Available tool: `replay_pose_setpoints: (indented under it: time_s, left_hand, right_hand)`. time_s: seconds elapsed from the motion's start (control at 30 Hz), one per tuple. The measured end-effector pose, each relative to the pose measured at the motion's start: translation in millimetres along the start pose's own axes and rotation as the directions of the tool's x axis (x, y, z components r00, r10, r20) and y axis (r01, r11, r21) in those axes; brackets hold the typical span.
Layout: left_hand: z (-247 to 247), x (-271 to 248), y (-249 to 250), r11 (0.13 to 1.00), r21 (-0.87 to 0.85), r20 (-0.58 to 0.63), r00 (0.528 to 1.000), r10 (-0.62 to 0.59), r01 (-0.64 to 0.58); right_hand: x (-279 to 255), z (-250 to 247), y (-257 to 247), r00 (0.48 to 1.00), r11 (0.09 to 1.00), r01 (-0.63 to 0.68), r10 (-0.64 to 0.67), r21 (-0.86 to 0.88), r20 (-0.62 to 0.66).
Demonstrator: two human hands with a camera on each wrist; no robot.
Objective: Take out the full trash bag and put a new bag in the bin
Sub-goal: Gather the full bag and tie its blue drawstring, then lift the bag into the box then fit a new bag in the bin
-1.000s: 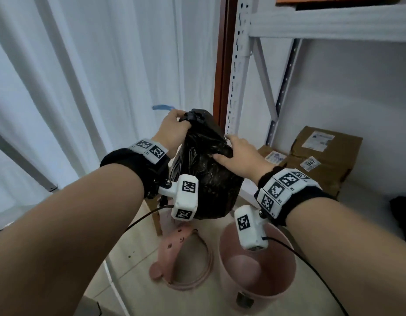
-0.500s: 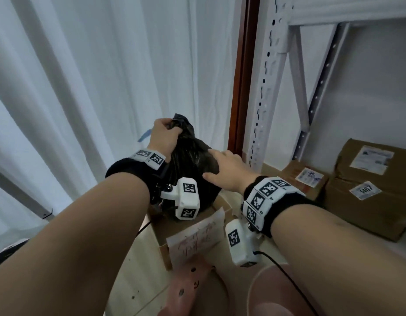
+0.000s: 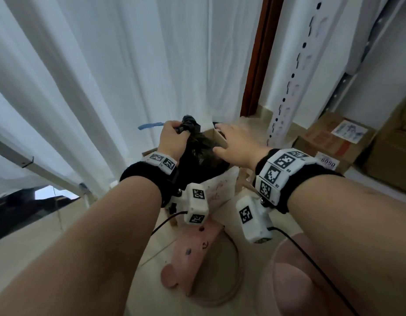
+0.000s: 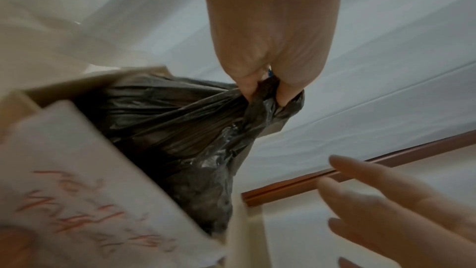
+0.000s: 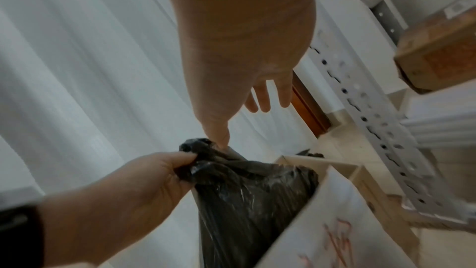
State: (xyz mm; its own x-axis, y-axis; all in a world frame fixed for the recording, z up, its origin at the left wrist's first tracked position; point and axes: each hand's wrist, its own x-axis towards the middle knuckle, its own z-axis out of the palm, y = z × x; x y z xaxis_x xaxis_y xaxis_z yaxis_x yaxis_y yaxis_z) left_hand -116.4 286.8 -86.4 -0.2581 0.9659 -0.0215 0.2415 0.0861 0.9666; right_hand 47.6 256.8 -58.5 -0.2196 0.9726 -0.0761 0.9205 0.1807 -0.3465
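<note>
Two hands work at the black trash bag (image 3: 198, 153): the left hand (image 3: 172, 142) grips its gathered neck, lowering into a cardboard box (image 3: 217, 188); the right hand (image 3: 237, 145) hovers beside it, fingers spread wide.

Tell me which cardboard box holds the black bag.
The open cardboard box with red handwriting, beside the white curtain; the black trash bag sits inside. The labelled shelf boxes are closed.
</note>
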Motion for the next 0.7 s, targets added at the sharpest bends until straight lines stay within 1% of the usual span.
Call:
replay_pose_setpoints:
  time_s: [0.07, 0.1, 0.17, 0.23, 0.27, 0.33, 0.4, 0.47, 0.53, 0.6, 0.7]
  left_hand:
    - [6, 1, -32, 0.999, 0.019, -0.022, 0.999, -0.048, 0.049]
    - [8, 3, -36, 0.999, 0.006, -0.027, 0.998, -0.050, 0.050]
    - [14, 8, -38, 0.999, -0.036, -0.028, 0.999, -0.017, 0.016]
    - [21, 12, -35, 0.999, -0.038, -0.027, 0.999, 0.030, -0.031]
    - [23, 11, -35, 0.999, -0.010, -0.007, 0.999, 0.039, -0.039]
    - [25, 9, -41, 0.994, 0.103, 0.090, 0.996, 0.018, -0.027]
    - [26, 5, -50, 0.968, 0.252, 0.184, 0.982, -0.028, -0.019]
    - [26, -3, -51, 0.937, 0.347, 0.238, 0.970, -0.041, -0.046]
    - [24, -11, -45, 0.922, 0.377, 0.267, 0.964, -0.014, -0.091]
    - [20, -24, -37, 0.908, 0.399, 0.271, 0.962, 0.018, -0.130]
    - [15, -60, -24, 0.892, 0.426, 0.269, 0.962, 0.039, -0.155]
  right_hand:
    - [0, 26, 11, 0.999, 1.000, -0.008, 0.009, -0.029, 0.050]
    - [0, 35, 15, 0.998, 0.999, -0.010, 0.013, -0.049, 0.063]
    - [0, 52, 20, 0.996, 0.998, -0.020, 0.024, -0.056, 0.084]
    - [4, 68, 21, 0.996, 0.998, -0.028, 0.033, -0.060, 0.084]
    - [5, 74, 21, 0.996, 0.997, -0.033, 0.039, -0.070, 0.080]
    - [6, 81, 20, 0.995, 0.996, -0.041, 0.047, -0.079, 0.084]
    - [4, 85, 18, 0.994, 0.996, -0.044, 0.051, -0.077, 0.094]
    - [1, 85, 18, 0.995, 0.996, -0.044, 0.052, -0.081, 0.091]
    - [-7, 79, 18, 0.995, 0.996, -0.046, 0.052, -0.079, 0.079]
    - [-22, 71, 17, 0.996, 0.997, -0.050, 0.055, -0.063, 0.071]
    - [-54, 51, 16, 0.997, 0.998, -0.055, 0.057, -0.024, 0.046]
